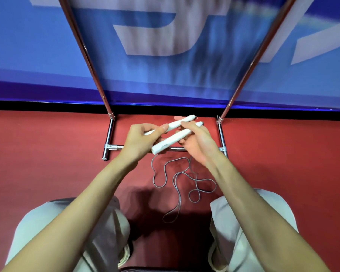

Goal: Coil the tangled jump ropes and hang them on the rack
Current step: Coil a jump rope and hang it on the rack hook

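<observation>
Two white jump-rope handles lie side by side at an angle in front of me. My left hand (140, 140) pinches the upper handle (180, 122) between thumb and fingers. My right hand (198, 143) curls around the lower handle (172, 141) from the right. A thin grey rope (180, 183) hangs from the handles and lies in loose tangled loops on the red floor between my knees. The metal rack (109, 134) stands just beyond my hands, with two reddish uprights rising left and right and a low crossbar partly hidden behind my hands.
A blue banner (47, 55) with large pale letters hangs behind the rack. The rack's chrome feet (222, 138) rest on the red floor on either side. My knees in light trousers (263, 222) and my shoes frame the rope loops below.
</observation>
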Available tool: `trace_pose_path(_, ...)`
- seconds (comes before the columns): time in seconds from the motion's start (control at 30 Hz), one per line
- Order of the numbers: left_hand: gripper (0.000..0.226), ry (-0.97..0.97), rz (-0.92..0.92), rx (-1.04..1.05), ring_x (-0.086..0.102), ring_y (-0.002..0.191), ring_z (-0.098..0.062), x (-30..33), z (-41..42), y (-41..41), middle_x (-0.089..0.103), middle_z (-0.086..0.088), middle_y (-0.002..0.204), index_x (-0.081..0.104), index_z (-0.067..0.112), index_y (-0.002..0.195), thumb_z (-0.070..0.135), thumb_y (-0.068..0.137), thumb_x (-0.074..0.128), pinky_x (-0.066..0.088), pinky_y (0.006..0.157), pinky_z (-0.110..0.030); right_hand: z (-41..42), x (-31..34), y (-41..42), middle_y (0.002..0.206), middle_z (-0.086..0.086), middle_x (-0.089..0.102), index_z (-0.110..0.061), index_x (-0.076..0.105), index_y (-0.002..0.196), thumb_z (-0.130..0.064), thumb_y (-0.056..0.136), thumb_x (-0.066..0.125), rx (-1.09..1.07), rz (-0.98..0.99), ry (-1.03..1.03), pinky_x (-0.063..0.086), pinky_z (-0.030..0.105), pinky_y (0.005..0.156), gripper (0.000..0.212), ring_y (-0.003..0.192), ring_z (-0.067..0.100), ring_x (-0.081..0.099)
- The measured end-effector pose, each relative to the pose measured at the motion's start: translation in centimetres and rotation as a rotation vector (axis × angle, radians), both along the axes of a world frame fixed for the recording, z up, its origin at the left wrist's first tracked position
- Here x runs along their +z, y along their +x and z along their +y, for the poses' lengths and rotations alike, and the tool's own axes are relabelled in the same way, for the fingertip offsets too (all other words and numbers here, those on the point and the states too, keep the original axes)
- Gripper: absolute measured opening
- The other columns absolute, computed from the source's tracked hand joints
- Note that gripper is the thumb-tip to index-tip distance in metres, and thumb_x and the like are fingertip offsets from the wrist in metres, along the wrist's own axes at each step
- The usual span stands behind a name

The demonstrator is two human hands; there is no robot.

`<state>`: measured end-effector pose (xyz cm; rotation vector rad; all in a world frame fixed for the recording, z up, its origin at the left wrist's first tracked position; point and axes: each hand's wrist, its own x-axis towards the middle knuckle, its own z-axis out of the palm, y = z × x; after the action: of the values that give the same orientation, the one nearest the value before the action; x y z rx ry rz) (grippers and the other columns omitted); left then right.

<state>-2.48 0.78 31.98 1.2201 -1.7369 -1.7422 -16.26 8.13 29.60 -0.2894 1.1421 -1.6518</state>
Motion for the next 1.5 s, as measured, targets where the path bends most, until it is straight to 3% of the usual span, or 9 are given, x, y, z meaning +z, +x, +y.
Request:
trace_pose_path(0.27, 0.034, 0.285, -0.051, -0.302, 0.070, 0.059, -0.030, 1.5, -0.2, 1.2, 0.073, -0.021, 0.087, 0.069, 0.003, 0.101, 0.034, 0.093, 0.059, 0.057, 0.047, -0.029, 0.1, -0.1, -0.2, 0.068, 0.002, 0.053, -0.009, 0.054, 0.083, -0.015, 0.098, 0.053, 0.032, 0.155, 0.028, 0.040, 0.024, 0.054, 0.015, 0.064, 0.014, 0.053)
trace_pose_path(0.5, 0.037, 0.534, -0.068, -0.479, 0.056, 0.044, -0.015, 1.7, 0.1, 1.0, 0.063, -0.008, 0.065, 0.066, 0.003, 0.093, 0.038, 0.082, 0.062, 0.050, 0.039, -0.023, 0.3, 0.3, 0.3, 0.065, 0.010, 0.047, -0.008, 0.047, 0.081, -0.016, 0.098, 0.052, 0.141, 0.208, -0.031, 0.038, 0.026, 0.042, 0.019, 0.054, 0.022, 0.046)
trace_pose_path(0.7, 0.027, 0.528, -0.018, -0.518, 0.024, 0.041, -0.006, 1.2, 0.3, 0.9, 0.039, 0.002, 0.057, 0.051, 0.012, 0.081, 0.037, 0.091, 0.053, 0.015, 0.034, -0.014, 0.3, 0.9, -0.4, 0.058, 0.003, 0.055, -0.006, 0.056, 0.073, -0.032, 0.101, 0.046, 0.092, 0.405, 0.115, 0.043, 0.022, 0.050, 0.039, 0.055, 0.013, 0.053)
trace_pose_path(0.87, 0.024, 0.458, 0.024, -0.516, 0.021, 0.042, -0.006, 2.1, -0.7, 0.9, 0.035, 0.002, 0.057, 0.049, 0.012, 0.087, 0.036, 0.091, 0.053, 0.008, 0.036, -0.015, 0.3, 0.5, -2.9, 0.028, -0.007, 0.031, -0.011, 0.039, 0.034, -0.032, 0.105, 0.029, -0.485, 0.645, 0.207, 0.029, 0.018, 0.047, 0.074, 0.033, 0.006, 0.032)
trace_pose_path(1.0, 0.026, 0.449, 0.068, -0.609, 0.020, 0.042, -0.006, 3.0, -1.0, 0.7, 0.034, 0.002, 0.057, 0.053, 0.014, 0.080, 0.036, 0.094, 0.053, 0.009, 0.038, -0.016, -0.4, -0.8, -3.2, 0.070, -0.008, 0.062, -0.022, 0.060, 0.070, -0.042, 0.093, 0.031, -0.509, 0.597, 0.187, 0.042, 0.029, 0.069, 0.042, 0.070, 0.011, 0.055)
trace_pose_path(1.1, 0.029, 0.470, 0.118, -0.713, 0.023, 0.039, -0.005, 3.5, -0.9, 0.8, 0.034, 0.004, 0.054, 0.058, 0.018, 0.074, 0.037, 0.095, 0.054, 0.014, 0.036, -0.012, -1.1, -0.7, -1.8, 0.103, 0.005, 0.071, -0.020, 0.066, 0.091, -0.049, 0.100, 0.028, -0.310, 0.516, 0.182, 0.043, 0.038, 0.103, 0.049, 0.102, 0.018, 0.064)
trace_pose_path(1.2, 0.027, 0.516, 0.249, -0.763, 0.025, 0.036, -0.002, 3.9, -1.0, 0.6, 0.036, 0.008, 0.052, 0.064, 0.022, 0.075, 0.048, 0.082, 0.068, 0.018, 0.035, -0.009, -0.5, 0.3, -0.7, 0.049, -0.003, 0.060, -0.009, 0.054, 0.050, -0.032, 0.108, 0.014, -0.148, 0.554, 0.154, 0.047, 0.013, 0.068, 0.074, 0.053, 0.000, 0.059)
trace_pose_path(1.27, 0.031, 0.598, 0.372, -0.711, 0.025, 0.036, 0.002, 4.2, -1.6, 0.5, 0.038, 0.011, 0.050, 0.066, 0.023, 0.074, 0.053, 0.073, 0.074, 0.017, 0.031, -0.009, -0.3, 0.4, 0.7, 0.034, 0.000, 0.040, -0.007, 0.042, 0.046, -0.035, 0.106, 0.006, -0.036, 0.573, 0.140, 0.040, 0.015, 0.046, 0.076, 0.033, 0.008, 0.048)
trace_pose_path(1.5, 0.031, 0.566, 0.586, -0.074, 0.024, 0.032, 0.001, 4.7, -3.9, 0.7, 0.032, 0.013, 0.052, 0.048, 0.020, 0.081, 0.046, 0.096, 0.042, 0.006, 0.034, -0.013, 0.0, -0.9, 1.9, 0.042, -0.010, 0.037, -0.022, 0.047, 0.077, -0.036, 0.105, 0.032, 0.109, 0.876, 0.170, 0.047, 0.032, 0.051, 0.035, 0.038, 0.007, 0.036)
